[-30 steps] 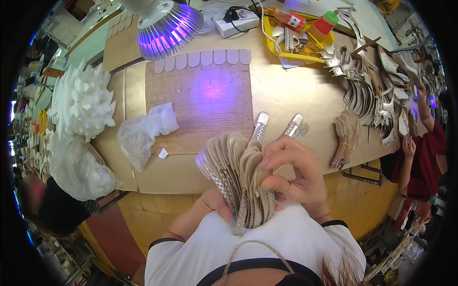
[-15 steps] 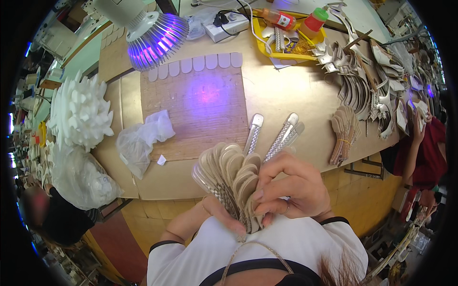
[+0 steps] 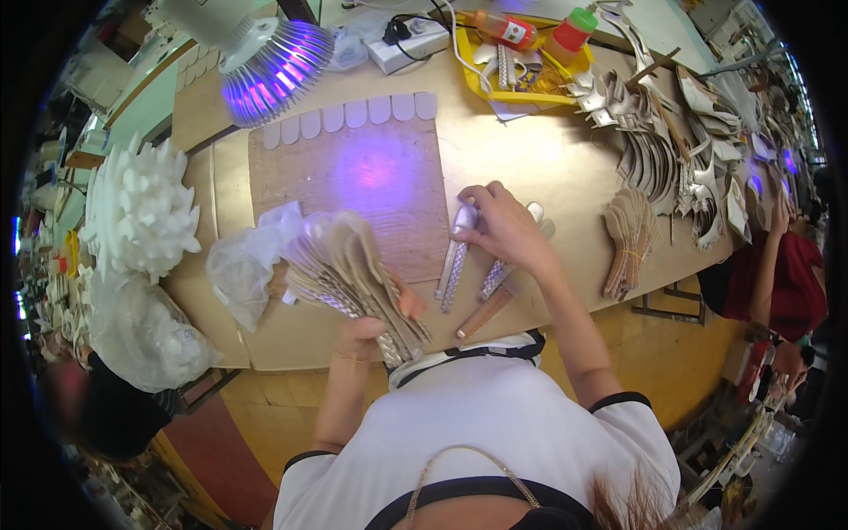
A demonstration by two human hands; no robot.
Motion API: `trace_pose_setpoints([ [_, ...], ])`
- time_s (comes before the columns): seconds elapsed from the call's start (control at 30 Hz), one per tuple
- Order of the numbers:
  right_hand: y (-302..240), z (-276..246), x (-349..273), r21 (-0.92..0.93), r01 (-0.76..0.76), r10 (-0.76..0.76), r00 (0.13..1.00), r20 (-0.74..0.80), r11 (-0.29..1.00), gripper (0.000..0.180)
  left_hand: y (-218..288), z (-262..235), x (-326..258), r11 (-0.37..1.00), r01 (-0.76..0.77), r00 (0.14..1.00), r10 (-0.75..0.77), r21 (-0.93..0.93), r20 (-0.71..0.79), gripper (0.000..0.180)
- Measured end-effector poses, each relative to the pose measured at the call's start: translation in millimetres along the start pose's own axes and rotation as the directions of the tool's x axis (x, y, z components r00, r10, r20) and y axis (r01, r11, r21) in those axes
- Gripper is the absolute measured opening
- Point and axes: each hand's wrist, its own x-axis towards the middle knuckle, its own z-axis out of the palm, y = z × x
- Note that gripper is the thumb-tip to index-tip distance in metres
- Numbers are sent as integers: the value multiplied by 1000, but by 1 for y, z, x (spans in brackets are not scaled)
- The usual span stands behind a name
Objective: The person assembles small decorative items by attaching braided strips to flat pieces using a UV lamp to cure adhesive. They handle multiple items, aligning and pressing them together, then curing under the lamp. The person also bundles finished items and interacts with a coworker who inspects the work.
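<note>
My left hand (image 3: pixel 358 339) is closed round the lower end of a thick fanned bundle of straps (image 3: pixel 340 265), tan with rounded tips and some silvery woven faces. It holds the bundle over the table's near edge. My right hand (image 3: pixel 503 221) reaches forward, thumb and fingers closed about the rounded tip of a silver woven strap (image 3: pixel 455 265) lying on the table. Beside it, partly under the right hand and forearm, lies another silver woven strap (image 3: pixel 495 278). A plain tan strap (image 3: pixel 484 315) lies near the table edge between my arms.
A lamp (image 3: pixel 278 71) casts violet light on a cardboard sheet (image 3: pixel 353 177) bearing a row of rounded pieces (image 3: pixel 380 109). Left are a plastic bag (image 3: pixel 243 274) and white spiky stack (image 3: pixel 141 208). Right are a tied strap bundle (image 3: pixel 629 243) and yellow tray (image 3: pixel 530 94). A co-worker (image 3: pixel 777 287) sits right.
The bundle in my left hand has moved forward and left, away from my chest. My right hand has left it and reached to a silver strap. A tan strap now shows near the edge.
</note>
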Motion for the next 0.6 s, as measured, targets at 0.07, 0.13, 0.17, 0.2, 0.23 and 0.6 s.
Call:
trace_pose_setpoints([
  [0.07, 3, 3, 1, 20, -19, 19, 1000, 2, 1000, 44, 3, -9, -1, 997, -25, 999, 28, -76, 40, 61],
  [0.13, 4, 3, 2, 20, 24, -24, 1000, -18, 1000, 39, 5, -13, -1, 993, -34, 995, 44, -117, 85, 61],
  [0.17, 5, 2, 3, 6, 68, -68, 997, -35, 998, 37, 5, -13, -1, 995, -21, 997, 27, -96, 70, 61],
  [0.2, 5, 0, 2, -27, 83, -84, 996, -18, 996, 35, 5, -12, 0, 997, -17, 997, 23, -78, 72, 61],
  [0.23, 6, -2, 0, 117, 61, -59, 998, -24, 991, 33, 4, -10, 1, 997, -28, 996, 34, -69, 86, 61],
  [0.6, 57, -68, -59, 729, 21, 200, 956, -216, 684, 18, -1, -8, 8, 995, 10, 996, -1, -103, 92, 62],
])
